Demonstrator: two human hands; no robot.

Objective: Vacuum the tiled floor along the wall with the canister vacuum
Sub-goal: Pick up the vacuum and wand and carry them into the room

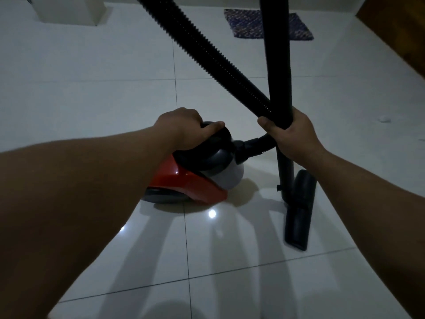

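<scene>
Left grip (184,127) curled on canister handle (216,132) to reposition; right grip (292,137) clutching wand (279,65), nozzle (299,210) grounded.

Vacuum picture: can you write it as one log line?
left hand: grips canister handle | right hand: holds wand and hose | floor nozzle: on tiles

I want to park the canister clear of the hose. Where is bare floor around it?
Bare tiled floor lies left of and beyond the canister, up to the white pillar, and also toward the camera. It is crowded on its right: hose, wand, floor nozzle, right hand.
</scene>
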